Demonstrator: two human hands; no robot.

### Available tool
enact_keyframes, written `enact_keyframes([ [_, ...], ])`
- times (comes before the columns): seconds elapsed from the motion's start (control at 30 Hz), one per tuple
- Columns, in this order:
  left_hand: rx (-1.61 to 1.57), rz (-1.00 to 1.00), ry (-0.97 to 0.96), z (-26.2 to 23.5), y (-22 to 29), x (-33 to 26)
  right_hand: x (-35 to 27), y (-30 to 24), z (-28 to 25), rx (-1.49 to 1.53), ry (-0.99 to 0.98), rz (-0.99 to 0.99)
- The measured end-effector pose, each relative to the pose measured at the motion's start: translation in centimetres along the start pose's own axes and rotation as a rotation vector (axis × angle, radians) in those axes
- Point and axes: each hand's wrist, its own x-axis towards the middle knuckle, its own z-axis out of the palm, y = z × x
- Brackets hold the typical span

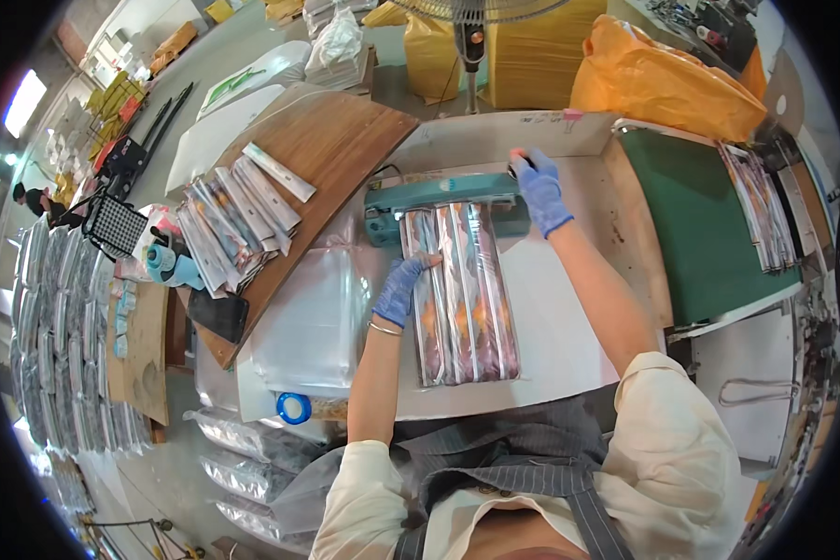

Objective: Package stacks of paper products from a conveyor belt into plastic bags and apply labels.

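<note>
A teal bag sealer (443, 189) lies across the far part of the white work surface. My right hand (543, 194), in a blue glove with bare fingertips, is closed round the dark handle at the sealer's right end. A clear plastic bag of long printed packs (465, 308) lies in front, its far end running in under the sealer's arm. My left hand (402, 287), gloved the same way, grips the bag's left edge near the sealer; part of its grip is hidden. Left of it is a stack of clear empty bags (313, 317).
Slim printed packs (238, 219) are heaped on a brown wooden board (331, 131) at the left. A blue tape roll (294, 408) sits at the front edge. On the right, more packs (758, 207) lie on a green belt (686, 224). A fan (473, 42) stands behind.
</note>
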Motion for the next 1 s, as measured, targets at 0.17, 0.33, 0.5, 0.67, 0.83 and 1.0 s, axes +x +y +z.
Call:
enact_keyframes([
  [0.17,0.093,0.215,0.132,-1.4,-3.4,-5.6,-1.7,2.7,1.4,0.464,0.034,0.181],
  [0.33,0.358,0.248,0.337,0.5,-9.3,-17.8,-1.4,2.8,0.8,0.494,-0.022,0.166],
  [0.5,0.515,0.087,0.267,-2.5,-10.4,-25.8,-1.8,2.7,0.5,0.366,0.020,0.144],
  [0.67,0.853,0.604,0.604,-12.7,0.9,-22.2,-12.8,0.7,4.0,-0.724,-0.014,-0.322],
  [0.83,1.450,0.709,0.585,-17.0,2.9,-18.3,-26.0,-2.9,4.4,-0.668,-0.224,-0.463],
  [1.0,1.096,0.582,0.523,-13.0,0.7,-17.1,-28.1,-7.4,5.0,-0.409,-0.367,-0.465],
])
